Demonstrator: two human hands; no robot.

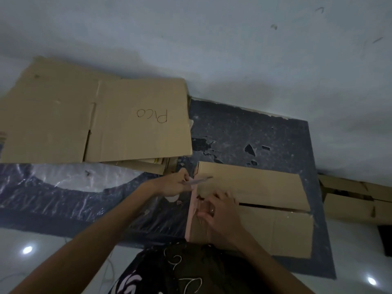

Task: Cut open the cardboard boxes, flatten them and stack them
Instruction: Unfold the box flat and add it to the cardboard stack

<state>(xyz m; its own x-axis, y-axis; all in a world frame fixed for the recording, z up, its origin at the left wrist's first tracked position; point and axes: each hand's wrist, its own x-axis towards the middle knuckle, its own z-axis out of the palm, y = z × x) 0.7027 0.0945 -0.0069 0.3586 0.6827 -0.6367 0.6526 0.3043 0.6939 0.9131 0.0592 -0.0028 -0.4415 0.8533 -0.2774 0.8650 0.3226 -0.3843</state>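
The cardboard box (265,192) lies on the near-right part of a dark mat (254,132), its top seam gaping. The left hand (176,183) grips a slim cutter (197,181), blade at the box's left end, beside a pink strip (192,211). The right hand (220,215) presses flat on the box top, gripping nothing. Flattened cardboard (127,115) marked "Pico" covers the mat's far-left corner. Clear plastic sheet (63,179) lies left, and more boxes (356,198) stand past the right edge.
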